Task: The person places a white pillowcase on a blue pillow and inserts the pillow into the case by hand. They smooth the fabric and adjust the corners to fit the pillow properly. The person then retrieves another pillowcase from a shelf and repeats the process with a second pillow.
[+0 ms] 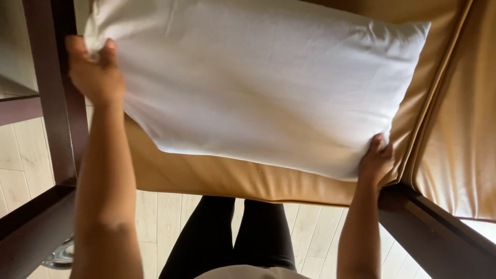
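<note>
Both hands are closed on a white pillow (258, 88), one at each end. Left hand (95, 72) pinches the pillow's far left corner, thumb and fingers clamped on a bunched fold of fabric, with the forearm running up the left side of the view. Right hand (376, 159) grips the near right corner from below; fingers curl under the edge, so only the back of the hand and the knuckles show.

Pillow position: it lies across a tan cushion (217, 178), tilted in the view, its left end farther from the person than its right end. It covers most of the visible seat. Its lower edge sits just inside the cushion's front edge. The case is smooth, with light creases near both grips.

Surroundings: a second tan cushion (460, 139) adjoins the first on the right, the two parted by a seam. A dark wooden frame (54, 103) borders the seat on the left and continues along the lower left and lower right corners. Pale wood-plank floor (155, 217) shows below the seat. The person's legs (232, 232), in black trousers, stand against the seat's front edge. A shiny metal object (59, 256) shows partly at lower left beside the frame; its kind cannot be determined.
</note>
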